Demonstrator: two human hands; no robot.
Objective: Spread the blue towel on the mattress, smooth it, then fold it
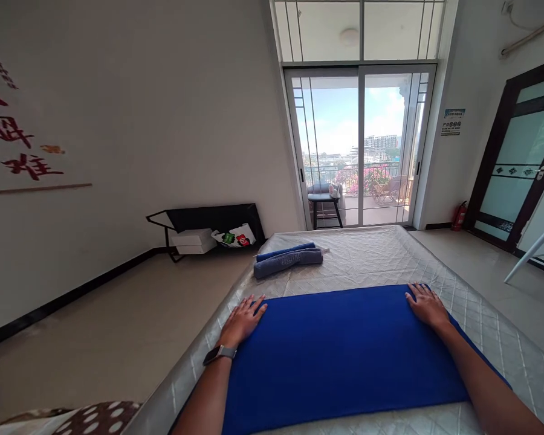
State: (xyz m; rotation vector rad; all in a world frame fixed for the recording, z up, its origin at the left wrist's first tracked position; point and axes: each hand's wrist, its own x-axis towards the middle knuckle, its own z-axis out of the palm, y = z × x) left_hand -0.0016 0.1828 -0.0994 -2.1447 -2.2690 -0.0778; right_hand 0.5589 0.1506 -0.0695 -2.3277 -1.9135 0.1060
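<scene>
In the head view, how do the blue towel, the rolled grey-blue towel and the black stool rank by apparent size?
1. blue towel, largest, though nearest the camera.
2. rolled grey-blue towel.
3. black stool, smallest, though farthest away.

Left hand (243, 319): flat, palm down, fingers spread toward 1 o'clock; watch on wrist.
Right hand (427, 305): flat, palm down, fingers toward 11 o'clock.
Forearms: both extended forward.

Red Chinese characters on wall (22, 145), unreadable; blue notice (453, 121), illegible

One head-worn camera looks forward and slightly down along the bed (390, 254), close above it, facing the balcony door (360, 145).
</scene>
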